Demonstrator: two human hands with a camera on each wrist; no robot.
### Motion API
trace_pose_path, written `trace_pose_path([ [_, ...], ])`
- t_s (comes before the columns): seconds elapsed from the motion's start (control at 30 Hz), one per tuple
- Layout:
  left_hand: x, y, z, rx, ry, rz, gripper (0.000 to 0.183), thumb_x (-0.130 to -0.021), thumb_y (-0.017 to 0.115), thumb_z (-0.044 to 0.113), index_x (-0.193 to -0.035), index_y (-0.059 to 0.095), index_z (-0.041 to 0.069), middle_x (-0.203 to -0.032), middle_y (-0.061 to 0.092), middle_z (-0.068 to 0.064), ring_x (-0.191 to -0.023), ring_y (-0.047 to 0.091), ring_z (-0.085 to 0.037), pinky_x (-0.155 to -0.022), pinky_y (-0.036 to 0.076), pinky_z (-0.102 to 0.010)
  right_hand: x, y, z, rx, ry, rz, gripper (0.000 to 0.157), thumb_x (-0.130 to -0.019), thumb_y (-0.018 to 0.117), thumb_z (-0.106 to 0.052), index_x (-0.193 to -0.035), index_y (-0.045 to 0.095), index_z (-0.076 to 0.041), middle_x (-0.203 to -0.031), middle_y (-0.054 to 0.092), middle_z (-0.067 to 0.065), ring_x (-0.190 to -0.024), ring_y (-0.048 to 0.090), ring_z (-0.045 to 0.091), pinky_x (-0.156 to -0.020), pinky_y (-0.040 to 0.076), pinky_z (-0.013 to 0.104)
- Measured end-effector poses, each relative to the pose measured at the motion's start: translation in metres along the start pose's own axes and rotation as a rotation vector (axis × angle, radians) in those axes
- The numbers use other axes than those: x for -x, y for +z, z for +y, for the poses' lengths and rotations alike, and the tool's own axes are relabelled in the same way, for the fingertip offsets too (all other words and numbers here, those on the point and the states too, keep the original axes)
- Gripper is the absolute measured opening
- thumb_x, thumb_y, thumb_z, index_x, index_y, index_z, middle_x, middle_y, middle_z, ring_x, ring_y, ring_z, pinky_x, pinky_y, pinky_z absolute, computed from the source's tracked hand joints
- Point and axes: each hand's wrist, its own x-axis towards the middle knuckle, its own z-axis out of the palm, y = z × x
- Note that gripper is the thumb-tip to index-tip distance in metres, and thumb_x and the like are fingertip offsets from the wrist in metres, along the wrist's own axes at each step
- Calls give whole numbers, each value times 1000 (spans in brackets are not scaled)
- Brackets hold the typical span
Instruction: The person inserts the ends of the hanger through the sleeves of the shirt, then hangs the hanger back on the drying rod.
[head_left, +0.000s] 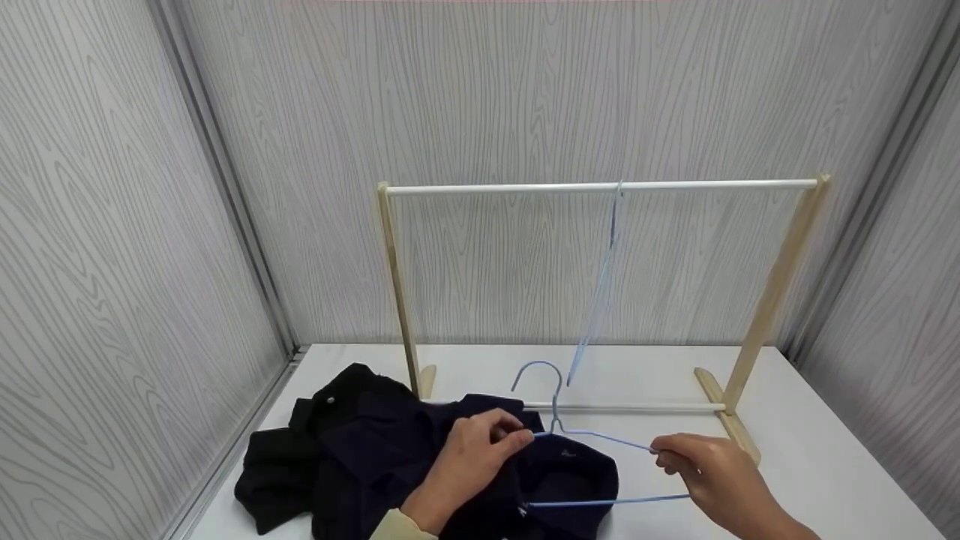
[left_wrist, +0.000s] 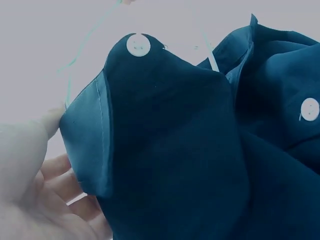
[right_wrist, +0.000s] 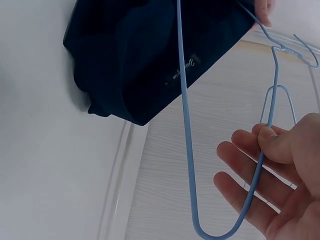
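Observation:
A dark navy shirt [head_left: 390, 442] with white buttons [left_wrist: 138, 45] lies bunched on the table, its collar lifted. My left hand [head_left: 476, 454] pinches the collar edge together with the left shoulder of a blue wire clothes hanger [head_left: 607, 501], close to the hanger's neck. The hanger's left part is inside the shirt, hidden by the cloth; its hook [head_left: 559, 379] points up. My right hand [head_left: 716, 476] pinches the bare right shoulder between thumb and forefinger, other fingers loosely spread in the right wrist view. A label [right_wrist: 182, 70] shows inside the collar.
A clothes rack with wooden legs [head_left: 780, 285] and a white top rail [head_left: 495, 189] stands behind the hands. From the rail hangs another blue hanger [head_left: 600, 292], seen nearly edge-on. Black cloth [head_left: 277, 457] lies at the left. Panelled walls [head_left: 495, 90] enclose the white table [head_left: 817, 465].

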Motion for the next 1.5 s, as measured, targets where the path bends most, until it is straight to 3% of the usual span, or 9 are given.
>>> trace_pose_path([
  [0.23, 4, -4, 2, 124, 8, -169, 33, -77, 66, 37, -107, 61, 23, -96, 65, 9, -90, 60, -4, -79, 46, -23, 1, 4, -2, 37, 33, 19, 30, -67, 71, 6, -84, 67, -18, -72, 62, -21, -64, 58, -5, -62, 42, 7],
  [0.33, 4, -4, 4, 139, 35, -199, 34, -78, 67, 31, -110, 59, 26, -103, 64, 10, -96, 59, -3, -82, 46, -23, 2, 6, -3, 21, 31, 22, 31, -66, 72, 7, -84, 66, -19, -72, 62, -19, -63, 58, -5, -61, 42, 8],
  [0.43, 3, -1, 7, 123, 94, -166, 32, -79, 67, 26, -110, 59, 24, -101, 65, 9, -93, 60, -1, -81, 46, -21, 1, 8, -6, 9, 43, -6, 32, -68, 71, 5, -85, 65, -22, -72, 62, -20, -64, 58, -5, -61, 42, 7],
  [0.63, 1, 4, 10, 36, 237, -25, 27, -82, 63, 24, -108, 60, 21, -98, 66, 9, -87, 60, 0, -78, 47, -20, -3, 13, -15, 14, 52, -47, 31, -71, 70, 1, -88, 65, -24, -75, 59, -24, -64, 57, -6, -61, 41, 7],
  [0.8, 0, 6, 12, 48, 295, 33, 14, -86, 58, 26, -100, 61, 25, -96, 65, 12, -88, 59, -1, -76, 47, -20, -2, 15, -17, -51, 34, -64, 36, -70, 70, 5, -90, 64, -24, -75, 59, -24, -63, 57, -5, -61, 41, 7],
  [0.93, -2, 7, 14, 57, 260, 69, 17, -88, 52, 37, -84, 61, 24, -72, 57, 11, -64, 51, -1, -60, 42, -17, -3, 17, -16, -178, -26, -55, 34, -73, 66, 8, -93, 64, -20, -77, 60, -18, -62, 58, -1, -59, 42, 7],
  [1.1, -3, 5, 14, 21, 225, 107, 27, -89, 48, 43, -75, 56, 22, -62, 46, 10, -56, 42, -3, -53, 36, -16, -2, 20, -11, -332, -65, -47, 29, -78, 60, 10, -96, 62, -14, -78, 61, -10, -64, 58, 0, -57, 44, 10],
  [1.23, -4, 1, 13, 11, 201, 145, 30, -90, 47, 44, -69, 51, 21, -59, 38, 8, -52, 38, -4, -50, 33, -17, 2, 17, -3, -326, 62, -38, 19, -84, 58, -1, -93, 62, -17, -76, 62, -11, -65, 58, -1, -57, 46, 13],
  [1.5, -4, -8, 11, -2, 174, 200, 30, -89, 47, 44, -67, 50, 24, -58, 38, 9, -53, 39, -4, -51, 34, -18, 12, 9, 8, -343, 488, -112, 11, -93, 48, -24, -98, 57, -21, -78, 63, -9, -73, 61, 4, -67, 49, 23],
])
